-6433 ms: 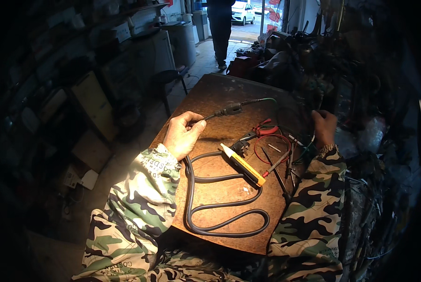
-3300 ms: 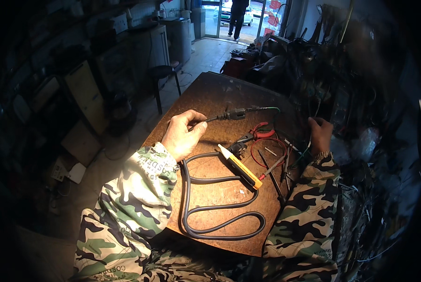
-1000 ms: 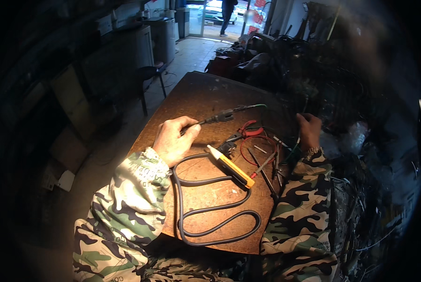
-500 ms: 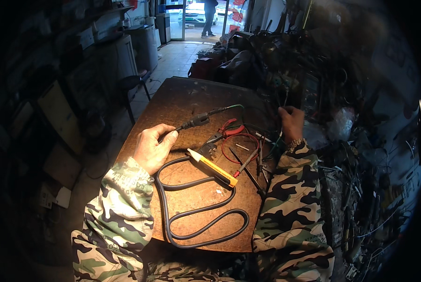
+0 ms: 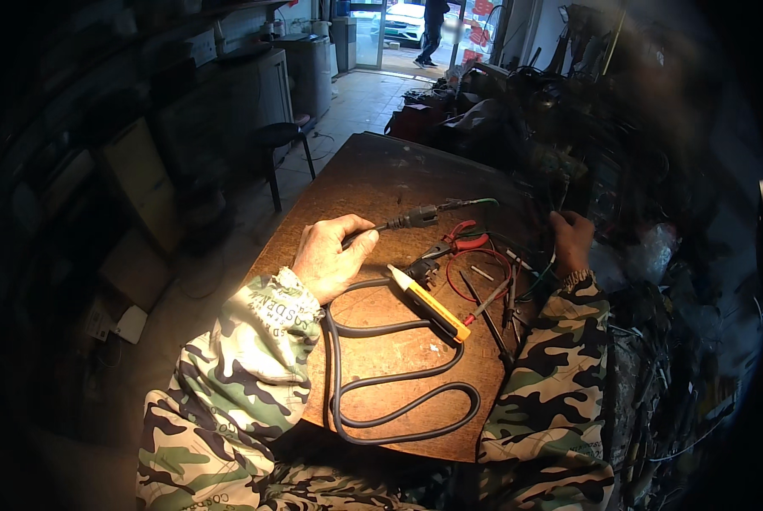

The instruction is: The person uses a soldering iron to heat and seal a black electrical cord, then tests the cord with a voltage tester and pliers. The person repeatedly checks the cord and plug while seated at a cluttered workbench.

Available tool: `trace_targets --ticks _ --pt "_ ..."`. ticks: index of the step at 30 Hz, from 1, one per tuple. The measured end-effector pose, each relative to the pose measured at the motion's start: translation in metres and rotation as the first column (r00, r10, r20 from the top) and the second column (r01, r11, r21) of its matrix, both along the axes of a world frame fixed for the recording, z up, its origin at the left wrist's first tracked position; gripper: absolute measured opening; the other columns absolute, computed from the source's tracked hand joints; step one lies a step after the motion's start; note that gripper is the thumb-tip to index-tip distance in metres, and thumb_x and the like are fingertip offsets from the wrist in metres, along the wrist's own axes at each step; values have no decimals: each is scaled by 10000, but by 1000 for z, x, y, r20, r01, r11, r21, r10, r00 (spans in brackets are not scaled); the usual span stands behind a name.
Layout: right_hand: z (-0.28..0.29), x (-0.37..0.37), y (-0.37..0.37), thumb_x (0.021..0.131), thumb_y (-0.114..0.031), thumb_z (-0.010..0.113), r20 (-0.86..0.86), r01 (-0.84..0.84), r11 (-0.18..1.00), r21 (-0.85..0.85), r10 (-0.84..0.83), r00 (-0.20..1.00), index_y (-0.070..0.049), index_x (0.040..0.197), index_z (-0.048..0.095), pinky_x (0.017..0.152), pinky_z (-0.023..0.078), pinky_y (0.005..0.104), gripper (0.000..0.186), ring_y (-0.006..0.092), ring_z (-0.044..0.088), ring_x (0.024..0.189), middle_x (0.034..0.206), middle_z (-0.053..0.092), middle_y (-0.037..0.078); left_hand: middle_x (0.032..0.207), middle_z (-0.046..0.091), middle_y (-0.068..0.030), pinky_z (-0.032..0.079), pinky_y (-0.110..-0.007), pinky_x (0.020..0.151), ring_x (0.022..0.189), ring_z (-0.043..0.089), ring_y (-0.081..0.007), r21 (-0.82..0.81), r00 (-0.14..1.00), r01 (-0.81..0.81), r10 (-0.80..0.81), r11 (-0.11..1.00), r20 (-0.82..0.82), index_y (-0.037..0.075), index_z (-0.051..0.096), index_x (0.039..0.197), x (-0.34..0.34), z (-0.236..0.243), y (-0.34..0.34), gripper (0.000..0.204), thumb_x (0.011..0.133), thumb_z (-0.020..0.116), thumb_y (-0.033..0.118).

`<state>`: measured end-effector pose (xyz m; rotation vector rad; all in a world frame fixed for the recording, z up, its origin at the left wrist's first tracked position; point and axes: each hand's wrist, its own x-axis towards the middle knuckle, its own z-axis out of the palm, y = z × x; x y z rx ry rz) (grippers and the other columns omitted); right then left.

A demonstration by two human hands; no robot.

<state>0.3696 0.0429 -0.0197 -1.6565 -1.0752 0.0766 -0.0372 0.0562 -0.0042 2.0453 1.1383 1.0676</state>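
My left hand [image 5: 334,255] is closed around a black power cord, just behind its moulded connector [image 5: 417,216]. A thin green wire leads off the connector's far end. The cord [image 5: 403,375] lies in loose loops on the wooden table, and its plug [image 5: 424,271] rests beside red-handled pliers [image 5: 462,240]. In the shadow at the table's right edge, my right hand [image 5: 572,240] has its fingers pinched together; what they hold is too dark to tell. A yellow-and-white pen-shaped tester [image 5: 432,305] lies across the cord between my hands.
Test probes [image 5: 489,300] with a red lead and a dark thin tool [image 5: 483,319] lie on the table [image 5: 313,200] near my right sleeve. Piled cables and parts [image 5: 654,341] crowd the right side. A black stool [image 5: 279,136] stands to the left; a person [image 5: 432,30] is beyond the doorway.
The whole scene has shifted right in the picture as the view turned. Both hands keep nearly the same places over the table. The person beyond the doorway has changed stance.
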Motion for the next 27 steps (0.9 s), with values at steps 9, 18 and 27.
trace_targets --ticks 9,18,27 --pt "93 -76 -52 860 -190 693 451 94 996 8 -88 888 88 911 697 655 515 360 283 234 693 725 768 695 209 835 718 -128 512 -324 695 756 656 -158 26 999 26 -27 999 38 -38 697 1060 -3 -3 3 314 941 657 250" --pt "67 -186 -87 847 -315 732 405 -328 687 -649 676 615 10 779 664 648 522 450 339 367 663 691 726 651 210 777 663 -31 455 -243 589 644 553 -70 -26 963 125 -115 992 244 -35 697 1048 -4 -23 17 287 938 694 230" --pt "5 -196 -106 844 -217 730 498 -277 794 -541 568 655 35 907 644 702 527 466 274 390 659 807 868 652 237 714 583 -6 382 -203 473 566 504 -56 -415 868 411 -210 811 449 -65 658 1066 -3 -14 8 278 955 663 190"
